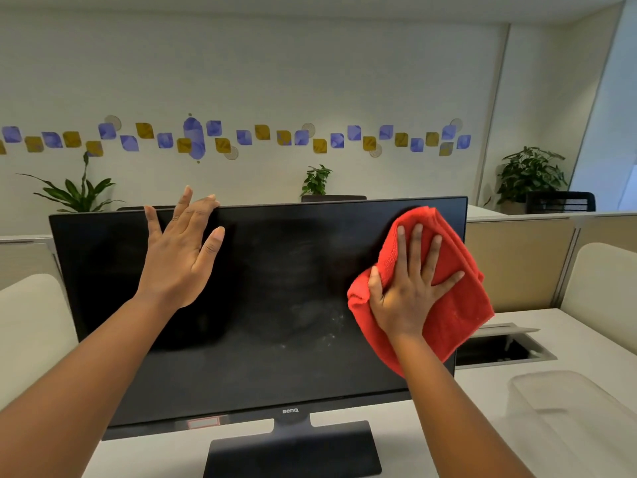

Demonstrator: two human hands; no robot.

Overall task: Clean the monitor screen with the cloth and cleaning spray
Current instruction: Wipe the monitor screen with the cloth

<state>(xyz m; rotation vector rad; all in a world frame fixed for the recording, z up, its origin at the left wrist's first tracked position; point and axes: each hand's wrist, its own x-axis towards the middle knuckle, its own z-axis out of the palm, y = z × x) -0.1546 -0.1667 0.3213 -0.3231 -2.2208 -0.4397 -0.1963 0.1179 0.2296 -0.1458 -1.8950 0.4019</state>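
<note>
A black monitor [269,305] stands on its stand in front of me, its dark screen off and streaked with smears and pale specks near the lower middle. My right hand [408,288] presses a red cloth [458,305] flat against the screen's right side, fingers spread over the folded fabric. My left hand [182,253] is open at the upper left of the monitor, fingertips over its top edge, palm near the screen. No spray bottle is in view.
The monitor's stand [293,450] rests on a white desk [482,408]. A clear plastic bin [579,419] sits at the right front. An open cable hatch [503,346] lies behind it. Beige partitions [517,263], plants and a chair stand beyond.
</note>
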